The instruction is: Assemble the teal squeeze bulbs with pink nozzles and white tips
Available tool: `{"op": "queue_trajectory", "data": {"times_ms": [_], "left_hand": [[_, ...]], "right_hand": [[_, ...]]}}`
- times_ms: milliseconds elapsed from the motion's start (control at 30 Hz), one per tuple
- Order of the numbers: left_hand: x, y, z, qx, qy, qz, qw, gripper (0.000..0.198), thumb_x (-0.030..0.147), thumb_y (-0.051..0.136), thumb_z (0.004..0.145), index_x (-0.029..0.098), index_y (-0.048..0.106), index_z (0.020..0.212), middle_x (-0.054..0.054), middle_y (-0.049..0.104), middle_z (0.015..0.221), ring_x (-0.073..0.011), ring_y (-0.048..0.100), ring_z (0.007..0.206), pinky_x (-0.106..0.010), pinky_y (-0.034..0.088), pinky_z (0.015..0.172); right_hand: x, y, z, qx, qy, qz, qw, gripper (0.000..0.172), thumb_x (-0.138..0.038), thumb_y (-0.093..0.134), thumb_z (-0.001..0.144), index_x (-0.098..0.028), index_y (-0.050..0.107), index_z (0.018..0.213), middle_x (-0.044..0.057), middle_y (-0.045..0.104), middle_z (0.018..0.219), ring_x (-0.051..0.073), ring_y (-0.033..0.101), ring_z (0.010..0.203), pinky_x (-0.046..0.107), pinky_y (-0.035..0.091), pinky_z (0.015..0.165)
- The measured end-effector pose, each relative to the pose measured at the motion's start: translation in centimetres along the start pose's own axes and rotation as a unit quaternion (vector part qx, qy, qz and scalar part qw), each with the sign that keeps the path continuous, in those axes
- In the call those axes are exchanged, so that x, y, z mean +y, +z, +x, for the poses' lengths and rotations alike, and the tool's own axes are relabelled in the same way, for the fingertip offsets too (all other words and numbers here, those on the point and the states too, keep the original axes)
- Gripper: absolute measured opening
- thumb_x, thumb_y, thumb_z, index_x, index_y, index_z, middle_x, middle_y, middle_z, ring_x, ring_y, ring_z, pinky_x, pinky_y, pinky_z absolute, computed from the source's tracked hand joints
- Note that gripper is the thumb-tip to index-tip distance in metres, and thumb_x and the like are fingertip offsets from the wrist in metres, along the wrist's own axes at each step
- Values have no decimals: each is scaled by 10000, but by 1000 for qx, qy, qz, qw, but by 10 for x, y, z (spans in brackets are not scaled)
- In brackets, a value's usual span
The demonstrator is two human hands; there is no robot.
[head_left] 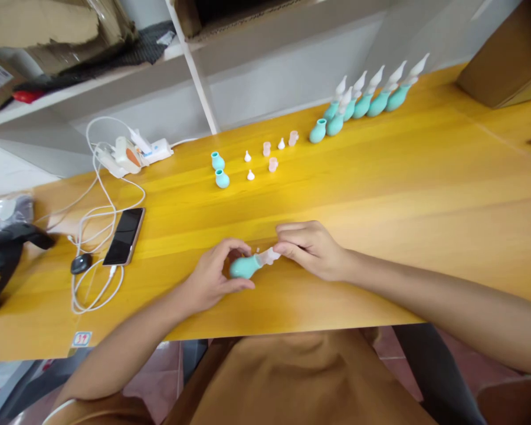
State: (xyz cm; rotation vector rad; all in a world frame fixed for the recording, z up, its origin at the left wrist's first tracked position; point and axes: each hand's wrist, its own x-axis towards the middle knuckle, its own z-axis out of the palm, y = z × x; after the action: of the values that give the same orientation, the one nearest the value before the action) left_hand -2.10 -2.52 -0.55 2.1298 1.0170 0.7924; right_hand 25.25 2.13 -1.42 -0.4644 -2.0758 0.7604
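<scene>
My left hand [216,273] curves loosely round the teal rubber bulb [245,268] of a nasal aspirator, thumb below and fingers above. A clear connector [265,258] joins the bulb's neck to a white tip. My right hand [312,248] pinches the far end of that tip, which the fingers partly hide. Beyond my hands are two loose teal bulbs [221,178], several small white tips [251,175] and several clear pinkish connectors [273,164]. Another open bulb [317,131] stands beside several assembled aspirators [379,101] at the back right.
On the left lie a phone [124,237], white cables [91,236] and a power strip [157,151]. A black strapped device [9,254] sits at the far left edge. Cardboard box [504,59] at the back right; white shelving [194,71] runs behind the wooden table [393,206].
</scene>
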Motion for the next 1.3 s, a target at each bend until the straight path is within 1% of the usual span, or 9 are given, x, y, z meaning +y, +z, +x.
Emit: {"op": "queue_trajectory", "data": {"times_ms": [133,267,333,367,433,500,600,867,1300], "left_hand": [[-4,1,-2,14,26,-39,999,551,673,486,1099,222,559,1407,-131,709,1229,-237,680,1049,-404,559,949],[-8,1,-3,116,54,-80,989,422,549,439,1145,208,621,1316,-105,685,1141,-218,644,1001,-396,545,928],[-9,0,-3,142,53,-88,985,366,493,453,1149,204,637,1278,-97,683,1105,-210,645,980,-381,552,901],[-9,-1,-2,142,52,-86,985,339,464,456,1152,202,641,1263,-93,684,1088,-205,650,968,-371,556,886],[-7,-2,-1,124,53,-70,988,290,402,450,1159,202,649,1223,-82,692,1056,-189,663,929,-348,560,852],[-2,-3,-1,96,66,-39,992,256,341,441,1161,204,658,1169,-68,705,1022,-176,671,900,-327,558,835],[6,-5,0,63,109,4,992,227,267,439,1151,207,653,1107,-61,718,990,-174,682,917,-314,560,851],[9,-7,3,13,179,77,981,162,130,479,1078,211,618,1096,-50,724,945,-185,665,868,-329,565,837],[11,-7,6,2,196,112,974,160,152,475,1064,221,612,1017,-39,725,879,-183,679,798,-316,561,789]], "right_hand": [[-7,-25,12,3,18,-20,1000,498,-356,592,1143,-160,630,687,-43,460,613,65,429,536,222,321,548],[-24,-90,36,-90,75,-111,987,534,-474,614,1118,-171,725,692,-20,578,618,75,426,526,249,323,555],[-25,-127,50,-99,148,-222,959,539,-526,607,1106,-180,791,737,-7,614,614,88,423,528,269,321,570],[-20,-144,57,-93,194,-304,928,547,-528,610,1100,-178,793,721,-2,595,583,99,409,531,282,320,589],[-2,-172,71,-66,310,-474,822,497,-488,636,1087,-179,819,743,36,621,600,136,454,594,311,353,669],[24,-194,84,-60,409,-563,715,423,-497,676,1061,-158,862,890,137,763,859,197,575,780,362,387,774],[64,-216,99,-58,481,-570,664,474,-513,628,1087,-107,851,1187,268,752,1257,283,635,1102,434,394,880],[117,-254,114,-47,531,-546,647,558,-506,594,1095,-48,778,1355,285,698,1372,272,616,1257,445,374,908],[141,-268,122,-41,546,-548,632,675,-583,502,1114,-61,708,1490,286,655,1462,261,628,1264,447,363,861]]}}
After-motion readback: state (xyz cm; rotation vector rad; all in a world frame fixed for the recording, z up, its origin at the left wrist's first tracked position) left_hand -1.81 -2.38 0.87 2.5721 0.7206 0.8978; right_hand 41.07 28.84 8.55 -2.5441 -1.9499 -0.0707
